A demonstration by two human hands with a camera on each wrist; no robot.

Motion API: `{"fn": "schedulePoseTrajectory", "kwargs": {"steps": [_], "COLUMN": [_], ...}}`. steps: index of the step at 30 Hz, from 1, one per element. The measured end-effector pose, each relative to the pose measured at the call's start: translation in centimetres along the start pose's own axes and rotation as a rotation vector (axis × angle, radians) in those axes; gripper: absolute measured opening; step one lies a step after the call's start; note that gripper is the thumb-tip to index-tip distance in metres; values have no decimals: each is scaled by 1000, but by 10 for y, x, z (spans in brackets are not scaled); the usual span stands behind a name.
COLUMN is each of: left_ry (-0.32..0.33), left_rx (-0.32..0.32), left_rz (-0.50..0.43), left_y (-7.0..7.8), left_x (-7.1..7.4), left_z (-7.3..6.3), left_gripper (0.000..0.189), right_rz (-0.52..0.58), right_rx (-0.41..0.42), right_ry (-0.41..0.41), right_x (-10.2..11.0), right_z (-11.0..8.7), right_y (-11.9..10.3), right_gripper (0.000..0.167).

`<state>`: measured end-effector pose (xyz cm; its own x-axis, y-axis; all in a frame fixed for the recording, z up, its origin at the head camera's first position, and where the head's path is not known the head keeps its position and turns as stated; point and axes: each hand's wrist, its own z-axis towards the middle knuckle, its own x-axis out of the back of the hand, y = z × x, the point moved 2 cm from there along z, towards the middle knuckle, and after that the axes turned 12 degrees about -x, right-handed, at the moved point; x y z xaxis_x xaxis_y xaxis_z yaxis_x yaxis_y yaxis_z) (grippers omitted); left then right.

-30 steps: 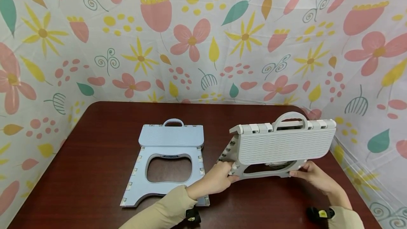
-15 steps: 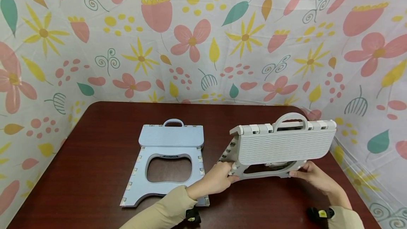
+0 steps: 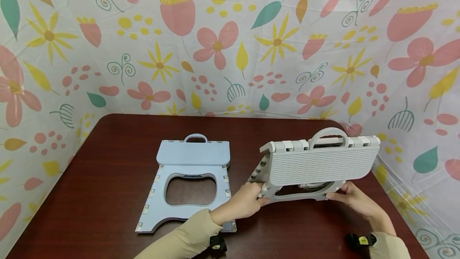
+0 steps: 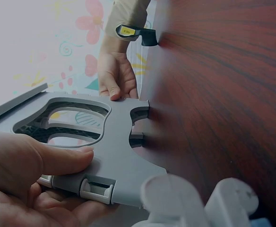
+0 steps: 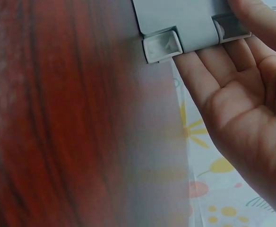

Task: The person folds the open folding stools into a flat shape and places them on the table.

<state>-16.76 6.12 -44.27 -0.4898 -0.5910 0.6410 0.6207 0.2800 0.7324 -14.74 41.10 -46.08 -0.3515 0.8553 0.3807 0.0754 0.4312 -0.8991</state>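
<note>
A grey folding step stool [image 3: 323,165] stands partly unfolded at the right of the table, its handle on top and its textured top panels sloping down like a roof. My left hand [image 3: 241,202] grips the left edge of its near leg panel, thumb on the front face and fingers behind. On the opposite edge my right hand [image 3: 359,202] pinches the same panel, thumb in front. The left wrist view shows the leg panel [image 4: 119,127] with its oval cut-out between both hands. In the right wrist view, fingers [image 5: 209,71] lie under a hinged corner of the stool.
A light blue folding step stool [image 3: 194,205] lies folded flat on the dark wooden table [image 3: 111,163], left of the grey one, with my left forearm across its lower right corner. A flower-printed curtain [image 3: 215,43] hangs behind the table and along both sides.
</note>
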Motion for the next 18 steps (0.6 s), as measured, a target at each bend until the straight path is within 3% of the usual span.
{"fn": "schedulePoseTrajectory", "kwargs": {"steps": [10,18], "left_ry": [16,21], "left_rx": [-11,-22], "left_rz": [27,50], "left_y": [-3,-3], "left_x": [-1,-1], "left_z": [1,2], "left_gripper": [19,24], "right_rz": [-22,-105], "right_rx": [-21,-16], "right_ry": [-3,52], "right_x": [1,-1], "right_z": [1,-1], "right_y": [0,-1], "right_gripper": [22,12]}}
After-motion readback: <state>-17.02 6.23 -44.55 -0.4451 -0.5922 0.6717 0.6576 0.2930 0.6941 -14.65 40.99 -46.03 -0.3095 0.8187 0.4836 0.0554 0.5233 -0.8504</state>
